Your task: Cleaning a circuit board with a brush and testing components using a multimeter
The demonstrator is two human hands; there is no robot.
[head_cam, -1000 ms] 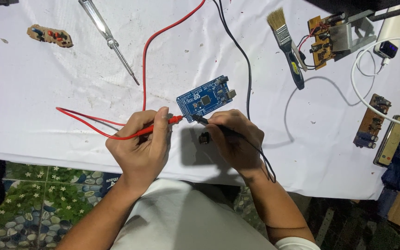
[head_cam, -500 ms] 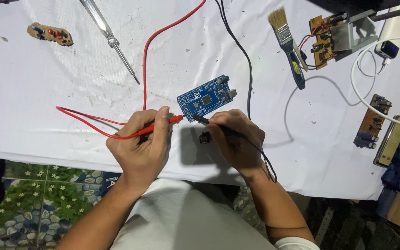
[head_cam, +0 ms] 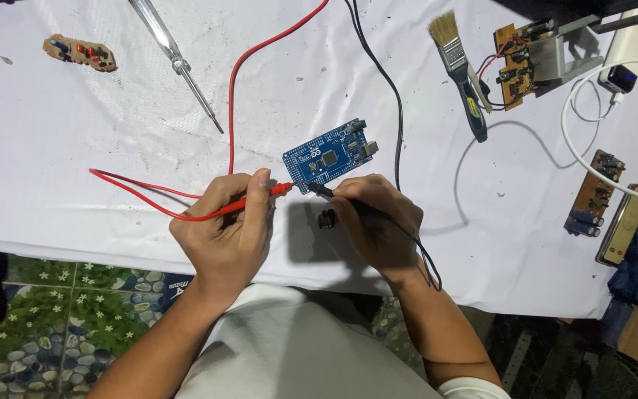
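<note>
**A:** What sits closest to the camera?

**B:** I see the person's two bare hands over a white cloth-covered table (head_cam: 53, 148). The left hand (head_cam: 223, 236) has its fingers curled tight around a red test probe with a red lead (head_cam: 249, 201), the thumb lying along its shaft. The probe tip points right, at the lower left corner of a small blue rectangular circuit board (head_cam: 330, 157).

**A:** And the other hand?

**B:** The right hand (head_cam: 378, 225) is closed pen-style on a black test probe with a black lead (head_cam: 321, 191). Its tip reaches the lower edge of that same blue board. I cannot tell whether either tip actually touches metal. A small dark part (head_cam: 326, 219) lies on the cloth just beside the right fingers.

**A:** Where exactly is the board?

**B:** Flat on the cloth, just beyond both hands, turned at a slant.

**A:** Farther out?

**B:** A clear-handled screwdriver (head_cam: 175, 63) lies upper left, with a small brown component board (head_cam: 79, 53) beyond it. On the right, a bristle paintbrush with a dark handle (head_cam: 458, 70), a brown circuit board with a metal heat sink (head_cam: 533, 55), and a white cable (head_cam: 577, 140).
</note>
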